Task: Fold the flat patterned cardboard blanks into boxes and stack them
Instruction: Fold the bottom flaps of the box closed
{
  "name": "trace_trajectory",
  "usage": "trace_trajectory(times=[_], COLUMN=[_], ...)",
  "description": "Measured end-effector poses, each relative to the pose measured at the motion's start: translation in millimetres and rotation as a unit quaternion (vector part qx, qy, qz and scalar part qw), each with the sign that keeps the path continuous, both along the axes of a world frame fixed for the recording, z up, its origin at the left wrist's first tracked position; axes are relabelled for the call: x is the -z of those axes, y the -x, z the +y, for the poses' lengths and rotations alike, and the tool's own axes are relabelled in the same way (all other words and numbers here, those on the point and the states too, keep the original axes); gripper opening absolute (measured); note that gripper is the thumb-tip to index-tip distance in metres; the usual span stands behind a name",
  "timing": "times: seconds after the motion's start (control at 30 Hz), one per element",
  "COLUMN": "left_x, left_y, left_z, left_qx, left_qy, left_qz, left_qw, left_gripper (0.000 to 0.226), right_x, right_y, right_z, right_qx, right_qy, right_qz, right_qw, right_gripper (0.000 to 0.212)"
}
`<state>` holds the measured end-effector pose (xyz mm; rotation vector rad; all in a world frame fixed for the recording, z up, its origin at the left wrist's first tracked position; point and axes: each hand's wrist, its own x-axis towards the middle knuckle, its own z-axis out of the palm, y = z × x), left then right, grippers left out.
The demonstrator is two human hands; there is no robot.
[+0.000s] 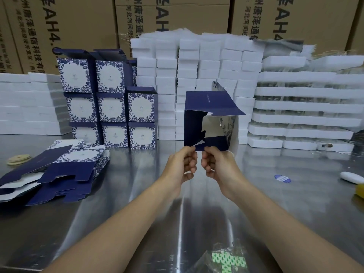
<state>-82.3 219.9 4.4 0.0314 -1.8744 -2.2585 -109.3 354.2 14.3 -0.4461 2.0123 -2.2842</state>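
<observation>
Left hand (182, 164) and right hand (216, 164) both pinch the bottom flap of a half-folded box (206, 115) above the table (137, 184)

— What can we read here?
— Beyond the far edge of the surface (137, 194), the left brown carton (59, 20) reads "AH4." and "唐泽通信科技有". The middle carton (177, 12) shows "AH" and "河北河间经", and the right carton (295, 14) "AH4" and "州唐泽通".
— Can we read the folded boxes (110, 107)?
— No, their print is too small for us. So is the line on the half-folded box (208, 103), and the round blue sticker (282, 178) near the right edge.
</observation>
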Motion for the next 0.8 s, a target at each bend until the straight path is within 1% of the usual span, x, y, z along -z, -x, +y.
trace_trajectory(times=[0.13, 0.23, 0.33, 0.47, 0.6, 0.8], left_x=[3.5, 2.9, 2.8, 4.4, 4.2, 5.7], left_y=[2.6, 4.2, 4.2, 3.5, 3.8, 6.1], left_z=[1.6, 0.4, 0.9, 0.7, -0.8, 0.1], left_qx=[-0.023, -0.031, -0.027, -0.021, 0.003, 0.01], left_qy=[0.022, 0.028, 0.034, 0.029, 0.014, 0.044], left_qz=[0.019, 0.024, 0.024, 0.012, -0.006, 0.022], left_qw=[0.999, 0.999, 0.999, 0.999, 1.0, 0.999], left_gripper=[0.029, 0.029, 0.027, 0.028, 0.036, 0.034], right_x=[0.7, -0.4, -0.1, 2.2, 3.7, 4.3], right_y=[-3.1, -3.5, -2.2, 0.7, 1.2, -0.5], right_z=[-3.0, -1.3, -1.9, -3.8, -3.0, -3.8], right_qx=[-0.018, -0.025, -0.005, 0.024, -0.002, -0.026], right_qy=[-0.024, -0.03, -0.015, -0.011, -0.015, -0.03], right_qz=[0.011, 0.005, 0.001, 0.001, 0.001, 0.005], right_qw=[1.0, 0.999, 1.0, 1.0, 1.0, 0.999], right_gripper=[0.034, 0.035, 0.035, 0.028, 0.031, 0.032])
